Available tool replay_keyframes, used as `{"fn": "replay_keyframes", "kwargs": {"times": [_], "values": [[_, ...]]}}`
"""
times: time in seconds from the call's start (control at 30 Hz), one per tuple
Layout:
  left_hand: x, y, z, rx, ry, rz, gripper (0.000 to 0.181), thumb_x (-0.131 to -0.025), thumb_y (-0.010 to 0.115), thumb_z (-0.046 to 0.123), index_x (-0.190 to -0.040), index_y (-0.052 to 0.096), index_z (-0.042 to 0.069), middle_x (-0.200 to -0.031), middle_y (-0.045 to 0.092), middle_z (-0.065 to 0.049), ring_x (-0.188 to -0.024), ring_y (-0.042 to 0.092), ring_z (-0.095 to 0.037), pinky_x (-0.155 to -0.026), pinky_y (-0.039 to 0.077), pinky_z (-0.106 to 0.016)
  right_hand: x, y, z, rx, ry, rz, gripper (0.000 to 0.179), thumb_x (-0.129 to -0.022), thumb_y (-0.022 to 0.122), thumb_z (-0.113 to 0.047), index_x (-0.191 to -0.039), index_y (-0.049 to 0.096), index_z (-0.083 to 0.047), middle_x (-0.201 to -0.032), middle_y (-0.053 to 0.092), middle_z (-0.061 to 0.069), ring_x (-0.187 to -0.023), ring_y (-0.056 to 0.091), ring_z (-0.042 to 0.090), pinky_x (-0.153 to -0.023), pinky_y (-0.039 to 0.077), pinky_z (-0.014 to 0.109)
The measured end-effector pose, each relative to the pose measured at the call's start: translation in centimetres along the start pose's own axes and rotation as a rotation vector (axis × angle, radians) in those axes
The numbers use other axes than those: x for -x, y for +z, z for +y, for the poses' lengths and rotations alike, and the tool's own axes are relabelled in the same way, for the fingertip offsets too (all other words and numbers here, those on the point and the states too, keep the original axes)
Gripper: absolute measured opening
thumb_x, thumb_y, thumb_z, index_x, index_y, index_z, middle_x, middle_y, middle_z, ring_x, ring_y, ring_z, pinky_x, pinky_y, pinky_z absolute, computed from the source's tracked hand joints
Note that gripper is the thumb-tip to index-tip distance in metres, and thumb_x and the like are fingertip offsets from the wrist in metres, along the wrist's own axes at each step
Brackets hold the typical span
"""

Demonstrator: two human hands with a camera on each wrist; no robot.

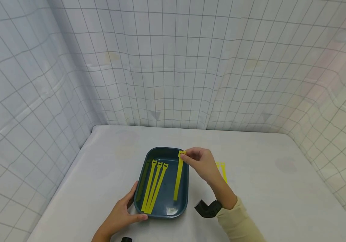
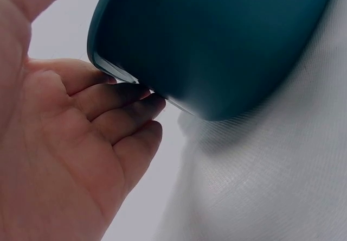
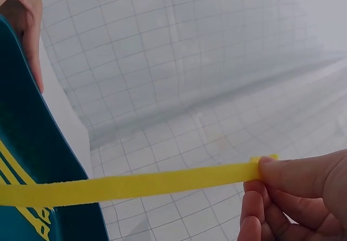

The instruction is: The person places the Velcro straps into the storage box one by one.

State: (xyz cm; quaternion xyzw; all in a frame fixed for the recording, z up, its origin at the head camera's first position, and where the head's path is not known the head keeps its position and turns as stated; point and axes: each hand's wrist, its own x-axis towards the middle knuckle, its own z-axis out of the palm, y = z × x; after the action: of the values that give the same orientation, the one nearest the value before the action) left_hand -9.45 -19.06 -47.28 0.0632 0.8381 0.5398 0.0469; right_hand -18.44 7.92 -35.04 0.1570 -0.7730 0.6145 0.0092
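My right hand pinches a yellow hook-and-loop cable tie by its slotted head, between thumb and fingers. The tie's tail hangs over the right side of a dark teal tray. Inside the tray, three more yellow cable ties lie side by side along the left, heads toward the far end. My left hand holds the tray at its near left corner, thumb at the near rim and fingers along the left side. In the left wrist view, fingertips meet the tray's lower edge.
Right of the tray, partly hidden by my right forearm, more yellow cable ties lie on the white tabletop. Grid-patterned white curtains enclose the table at the back and both sides. A black wrist device sits on my right wrist.
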Motion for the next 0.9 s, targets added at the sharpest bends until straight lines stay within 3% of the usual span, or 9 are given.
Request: {"fn": "replay_keyframes", "kwargs": {"times": [0.3, 0.47, 0.73, 0.9], "values": [[0.0, 0.1, 0.2, 0.007, -0.016, -0.007, 0.106, -0.065, 0.084, 0.026, -0.147, 0.019, 0.011, -0.149, 0.021, -0.012, -0.133, 0.025, -0.027, -0.102, 0.031, -0.044, 0.5, 1.4, 0.6, -0.065, -0.004, 0.006, 0.017, -0.084, 0.068, -0.011, -0.091, 0.067, 0.004, -0.084, 0.066, 0.009, -0.075, 0.060, 0.026, -0.069, 0.052, 0.022], [0.0, 0.1, 0.3, 0.014, -0.035, -0.008, 0.106, -0.065, 0.084, 0.026, -0.147, 0.018, 0.010, -0.149, 0.020, -0.011, -0.133, 0.023, -0.026, -0.102, 0.030, -0.043, 0.7, 2.3, 1.1, -0.077, -0.018, -0.020, 0.019, -0.084, 0.068, -0.012, -0.093, 0.067, 0.005, -0.085, 0.066, 0.011, -0.076, 0.060, 0.032, -0.068, 0.052, 0.022], [0.1, -0.1, 0.3, 0.011, -0.039, -0.016, 0.105, -0.067, 0.083, 0.025, -0.147, 0.017, 0.009, -0.149, 0.019, -0.012, -0.133, 0.023, -0.026, -0.102, 0.030, -0.043, 1.1, 3.5, 1.1, -0.090, -0.019, -0.061, 0.014, -0.084, 0.066, -0.006, -0.092, 0.067, 0.005, -0.084, 0.066, 0.011, -0.075, 0.061, 0.027, -0.067, 0.053, 0.022], [0.1, -0.1, 0.2, 0.003, -0.029, -0.019, 0.105, -0.067, 0.083, 0.025, -0.147, 0.017, 0.009, -0.149, 0.019, -0.013, -0.133, 0.023, -0.027, -0.102, 0.030, -0.043, 1.3, 4.2, 1.3, -0.118, -0.015, -0.084, 0.013, -0.084, 0.066, -0.004, -0.091, 0.067, 0.006, -0.084, 0.066, 0.013, -0.077, 0.061, 0.034, -0.068, 0.053, 0.022]]}}
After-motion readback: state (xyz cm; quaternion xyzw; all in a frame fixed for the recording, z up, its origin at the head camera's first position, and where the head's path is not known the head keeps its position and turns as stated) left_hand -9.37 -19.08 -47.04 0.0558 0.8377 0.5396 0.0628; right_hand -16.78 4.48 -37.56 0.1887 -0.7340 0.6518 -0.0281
